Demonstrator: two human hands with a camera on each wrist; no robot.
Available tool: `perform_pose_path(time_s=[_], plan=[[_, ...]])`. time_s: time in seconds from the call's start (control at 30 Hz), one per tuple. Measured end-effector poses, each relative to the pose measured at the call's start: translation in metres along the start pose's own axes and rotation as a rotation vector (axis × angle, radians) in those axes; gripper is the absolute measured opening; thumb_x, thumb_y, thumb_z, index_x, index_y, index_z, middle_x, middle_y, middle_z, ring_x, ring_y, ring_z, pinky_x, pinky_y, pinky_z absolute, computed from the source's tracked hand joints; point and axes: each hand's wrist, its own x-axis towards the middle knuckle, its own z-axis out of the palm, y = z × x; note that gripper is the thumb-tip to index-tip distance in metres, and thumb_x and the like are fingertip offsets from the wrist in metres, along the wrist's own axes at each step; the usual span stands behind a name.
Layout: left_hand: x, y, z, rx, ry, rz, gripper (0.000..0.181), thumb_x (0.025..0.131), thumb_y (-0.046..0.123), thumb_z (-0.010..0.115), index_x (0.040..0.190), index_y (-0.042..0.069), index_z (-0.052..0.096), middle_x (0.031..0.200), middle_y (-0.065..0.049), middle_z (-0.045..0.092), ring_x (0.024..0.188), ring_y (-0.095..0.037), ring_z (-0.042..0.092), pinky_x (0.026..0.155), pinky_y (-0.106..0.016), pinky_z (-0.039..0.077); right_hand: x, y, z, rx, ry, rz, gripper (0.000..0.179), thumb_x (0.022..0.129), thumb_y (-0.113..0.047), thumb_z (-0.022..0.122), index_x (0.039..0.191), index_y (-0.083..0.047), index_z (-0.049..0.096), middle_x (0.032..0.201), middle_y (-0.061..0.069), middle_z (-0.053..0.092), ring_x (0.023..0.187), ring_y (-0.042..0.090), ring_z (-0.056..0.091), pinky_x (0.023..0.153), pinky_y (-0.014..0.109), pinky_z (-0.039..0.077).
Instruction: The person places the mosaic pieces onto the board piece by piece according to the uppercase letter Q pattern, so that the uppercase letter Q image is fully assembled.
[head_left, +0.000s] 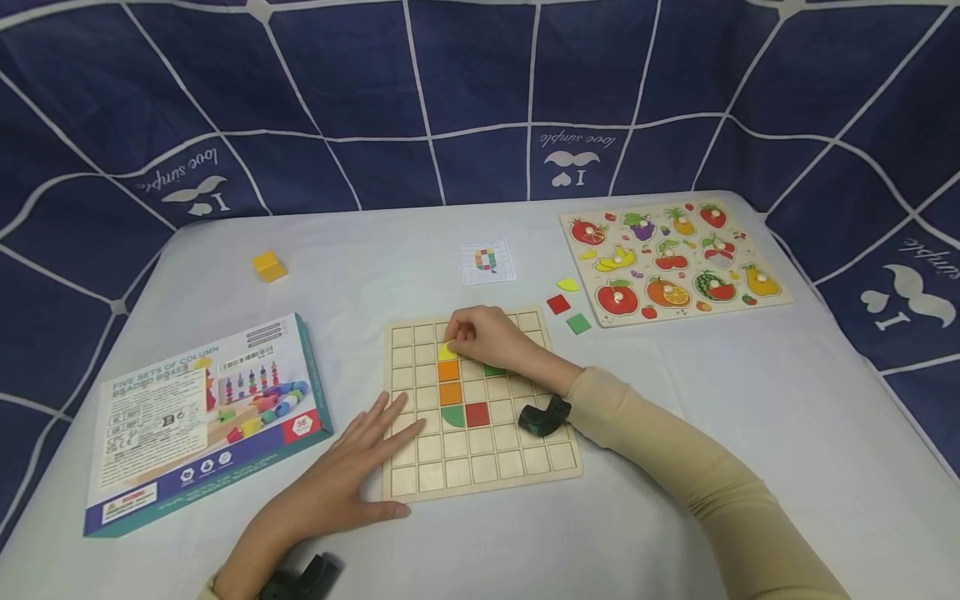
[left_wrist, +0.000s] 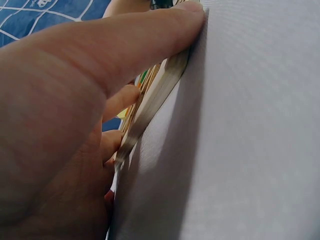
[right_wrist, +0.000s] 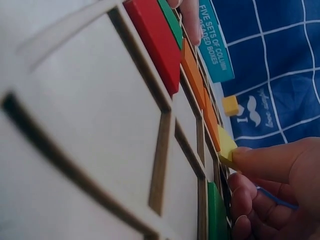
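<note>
A wooden grid board [head_left: 426, 477] lies on the table. My right hand [head_left: 491, 337] pinches a yellow rounded tile [right_wrist: 226, 144] at its upper part, with the thumb against the tile's edge. Directly below that tile are two orange square tiles [head_left: 449, 382], then a green rounded tile [head_left: 453, 416] with a red square tile [head_left: 477, 414] beside it. Another green tile [right_wrist: 215, 212] is partly hidden under my right hand. My left hand [head_left: 348, 467] rests with spread fingers over the board's left edge, its thumb by the near edge.
A small pattern card [head_left: 487, 262] lies behind the board. Loose yellow [head_left: 567, 285], red [head_left: 558, 304] and green tiles [head_left: 578, 323] lie by the fruit puzzle [head_left: 675, 262] at right. To the left are a bead-set box [head_left: 210, 425] and an orange-yellow block [head_left: 269, 267].
</note>
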Motion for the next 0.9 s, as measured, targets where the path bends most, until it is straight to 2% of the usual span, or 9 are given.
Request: perform_pose_path(time_s=[0.3,0.47,0.7,0.9], plan=[[0.001,-0.001,0.000,-0.001,0.000,-0.003,0.100,0.066,0.041,0.083,0.149,0.025,0.028,0.156,-0.001,0.005,0.140,-0.026,-0.001,0.109,-0.027,-0.005,0.000,-0.001,0.001,-0.027,0.032,-0.007,0.007,0.084,-0.004,0.065,0.079,-0.010,0.067,0.067,-0.003,0.057,0.062,0.013,0.050,0.059,0.022,0.042],[0.001,0.000,0.000,-0.004,-0.004,-0.008,0.100,0.066,0.040,0.083,0.149,0.025,0.028,0.156,-0.001,0.005,0.140,-0.025,-0.002,0.108,-0.026,-0.005,-0.003,0.000,-0.009,0.014,0.067,-0.002,0.006,0.086,-0.007,0.064,0.084,-0.009,0.069,0.073,-0.003,0.060,0.066,0.013,0.051,0.062,0.024,0.043],[0.001,0.000,0.001,-0.005,-0.005,-0.016,0.100,0.065,0.041,0.083,0.149,0.026,0.028,0.156,0.000,0.005,0.140,-0.024,-0.002,0.108,-0.027,-0.005,-0.013,0.008,-0.046,0.105,0.161,0.050,0.008,0.088,-0.007,0.064,0.091,-0.002,0.069,0.080,0.002,0.063,0.072,0.017,0.054,0.067,0.028,0.045],[0.000,0.001,0.001,-0.006,-0.007,-0.030,0.101,0.065,0.041,0.083,0.148,0.026,0.028,0.156,0.000,0.005,0.140,-0.024,-0.003,0.109,-0.030,-0.004,-0.038,0.022,-0.086,0.145,0.241,0.155,0.016,0.090,-0.009,0.063,0.101,0.001,0.067,0.091,0.008,0.065,0.077,0.024,0.057,0.065,0.027,0.047]])
